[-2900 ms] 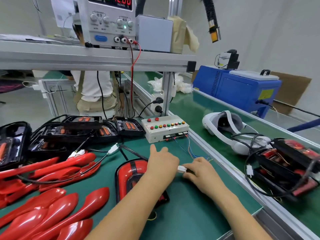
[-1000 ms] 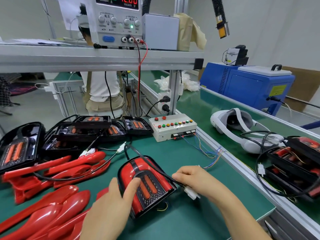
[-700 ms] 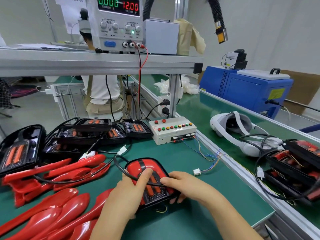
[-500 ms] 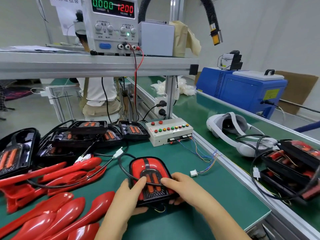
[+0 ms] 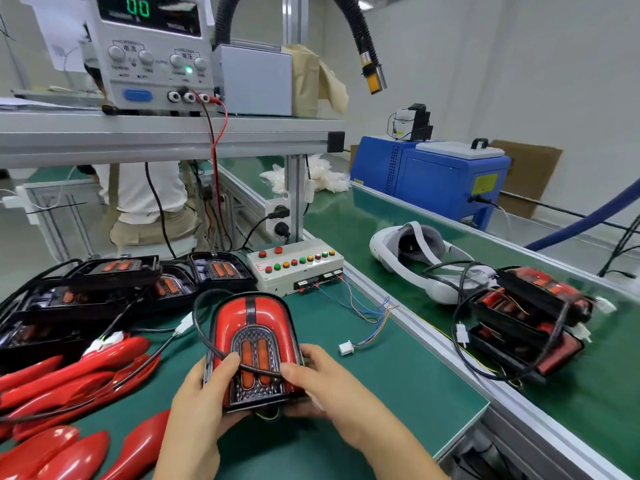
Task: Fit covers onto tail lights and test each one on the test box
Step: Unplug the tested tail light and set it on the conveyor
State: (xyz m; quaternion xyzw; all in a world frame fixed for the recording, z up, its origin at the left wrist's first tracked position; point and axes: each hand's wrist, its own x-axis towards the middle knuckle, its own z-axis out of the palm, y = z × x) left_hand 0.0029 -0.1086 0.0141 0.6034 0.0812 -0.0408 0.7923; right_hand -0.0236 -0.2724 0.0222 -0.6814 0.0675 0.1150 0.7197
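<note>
A red tail light (image 5: 254, 337) with its cover on is tilted up off the green mat. My left hand (image 5: 204, 400) grips its left lower edge, thumb on the lens. My right hand (image 5: 322, 382) grips the lower right edge, thumb pinning its black cable across the face. The white test box (image 5: 296, 268) with coloured buttons stands behind it. The box's loose white connector (image 5: 345, 348) lies on the mat to the right, unplugged. Red covers (image 5: 69, 375) are piled at the left.
Black uncovered tail lights (image 5: 114, 282) with cables stand at the back left. More tail lights (image 5: 530, 320) are stacked on the conveyor at right, beside a white headset (image 5: 412, 254). A power supply (image 5: 152, 53) sits on the shelf above; a blue machine (image 5: 433, 178) stands beyond.
The connector was pulled off the tail light and left on the mat. Both hands took hold of the tail light and lifted its far end, tilting it up.
</note>
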